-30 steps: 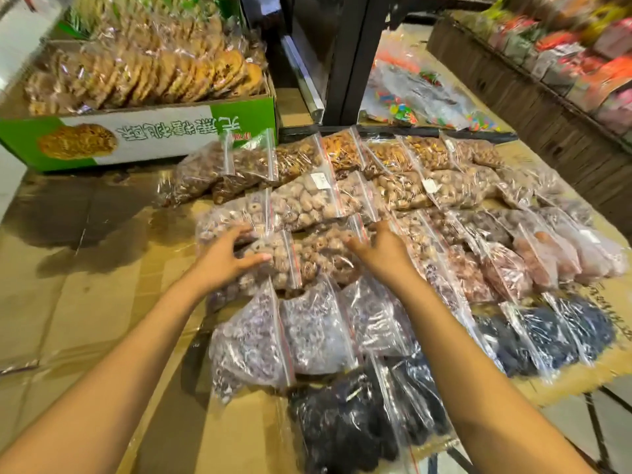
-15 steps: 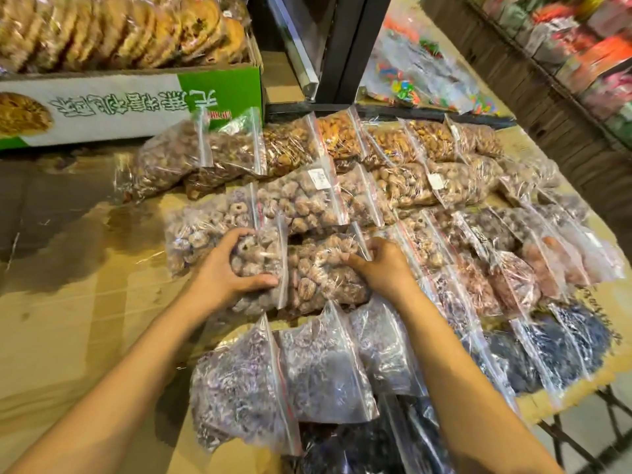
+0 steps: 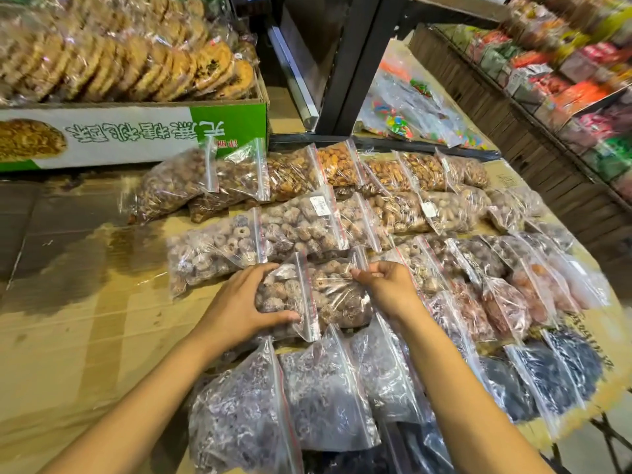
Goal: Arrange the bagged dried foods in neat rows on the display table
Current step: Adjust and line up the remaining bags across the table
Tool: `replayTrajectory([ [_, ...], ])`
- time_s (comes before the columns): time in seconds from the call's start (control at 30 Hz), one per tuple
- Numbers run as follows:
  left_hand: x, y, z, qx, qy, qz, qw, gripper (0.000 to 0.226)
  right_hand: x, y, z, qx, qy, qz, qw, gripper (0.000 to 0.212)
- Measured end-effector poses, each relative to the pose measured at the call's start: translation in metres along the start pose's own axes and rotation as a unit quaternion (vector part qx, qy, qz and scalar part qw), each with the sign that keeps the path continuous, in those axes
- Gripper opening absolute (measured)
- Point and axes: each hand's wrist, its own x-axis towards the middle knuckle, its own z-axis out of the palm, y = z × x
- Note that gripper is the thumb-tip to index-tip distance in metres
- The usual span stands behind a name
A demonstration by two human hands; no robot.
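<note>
Cardboard sheeting (image 3: 85, 336) covers the display table, and on it zip-seal bags of dried foods are laid in overlapping rows, each bag tucked partly under its neighbour so that the contents can be seen and the red seal strips run parallel. A green-and-white carton of bagged biscuits (image 3: 136, 135) is set at the far left edge, and shelves of packaged snacks (image 3: 564, 80) run along the right.

One bag of pale dried fruit (image 3: 290, 295) at the left end of the third row is gripped by the left hand (image 3: 239, 309), thumb beneath and fingers curled over its end, apparently to square it with the row. The adjoining bag (image 3: 338, 295) is pinched at its upper edge by the right hand (image 3: 386, 289), thumb and fingertips pressed together on the plastic, probably so it can be tugged into the overlap. Bags of darker dried goods (image 3: 239, 412) lie in the nearer row, already aligned.
</note>
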Motion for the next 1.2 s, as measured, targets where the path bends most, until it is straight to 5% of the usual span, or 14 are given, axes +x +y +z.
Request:
replayTrajectory([
  [0.17, 0.007, -0.008, 0.009, -0.04, 0.029, 0.085, 0.995, 0.092, -0.008, -0.01, 0.001, -0.022, 0.01, -0.034, 0.999, 0.012],
  [0.4, 0.014, -0.013, 0.005, 0.035, 0.011, 0.108, 0.993, 0.105, 0.007, -0.042, 0.003, -0.19, 0.06, -0.08, 0.977, 0.033],
  [0.57, 0.03, -0.028, -0.042, 0.071, 0.173, 0.078, 0.979, 0.102, 0.037, -0.069, 0.04, -0.249, 0.035, -0.107, 0.962, 0.057],
  [0.77, 0.078, -0.081, -0.088, 0.231, -0.021, -0.044, 0.972, 0.132, 0.061, -0.076, 0.066, -0.176, 0.03, -0.059, 0.982, 0.061],
  [0.83, 0.085, -0.086, -0.087, 0.199, -0.013, -0.034, 0.979, 0.124, 0.065, -0.073, 0.068, -0.147, 0.016, -0.051, 0.988, 0.05],
  [0.93, 0.078, -0.089, -0.079, 0.005, 0.079, -0.009, 0.997, 0.089, 0.068, -0.07, 0.069, -0.126, 0.001, -0.055, 0.991, 0.035],
  [1.07, 0.071, -0.08, -0.07, -0.197, 0.197, 0.01, 0.96, 0.077, 0.071, -0.07, 0.068, -0.123, -0.008, -0.031, 0.992, 0.04],
  [1.2, 0.085, -0.053, -0.051, -0.178, 0.121, 0.027, 0.976, 0.089, 0.069, -0.071, 0.066, -0.118, -0.014, -0.037, 0.992, 0.038],
])
